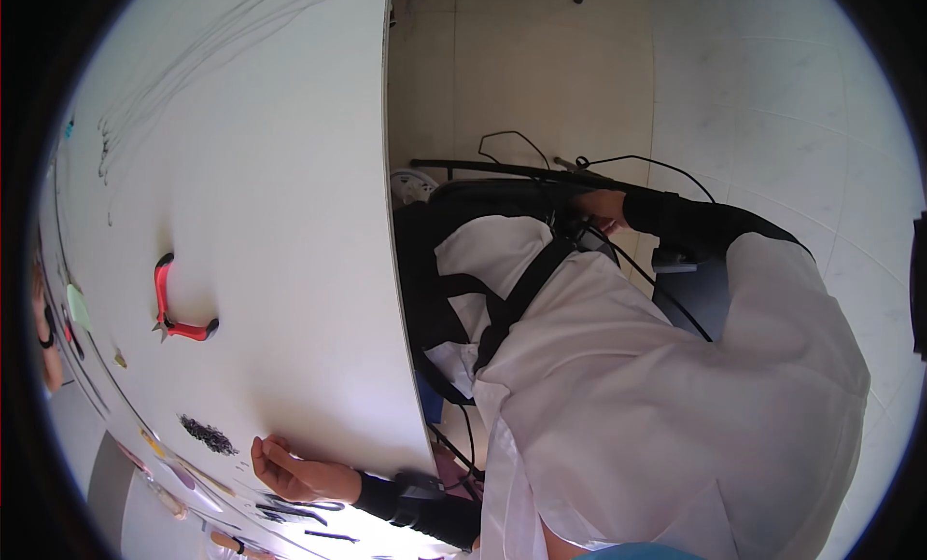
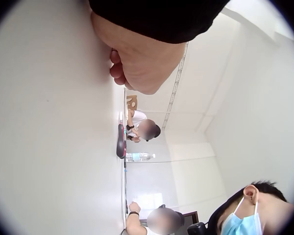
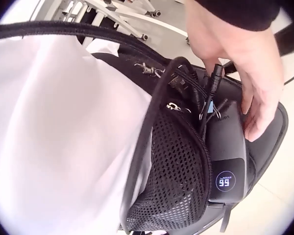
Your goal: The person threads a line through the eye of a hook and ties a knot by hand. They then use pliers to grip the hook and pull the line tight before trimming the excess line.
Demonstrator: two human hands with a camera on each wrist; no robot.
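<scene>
My left hand rests on the white table with loosely bent fingers and nothing visible in it; a small dark pile lies just beyond the fingertips. In the left wrist view the same hand shows its curled fingers near the tabletop. Down beside my body is my right hand. In the right wrist view this hand has its fingers along one side of a black power bank with a lit display, thumb near a cable plug. Whether the fingers press on it cannot be told.
Red-handled pliers lie on the table, with thin wires farther along. A black mesh pouch and cables sit beside the power bank, over a dark chair seat. Other people and a bottle are across the table.
</scene>
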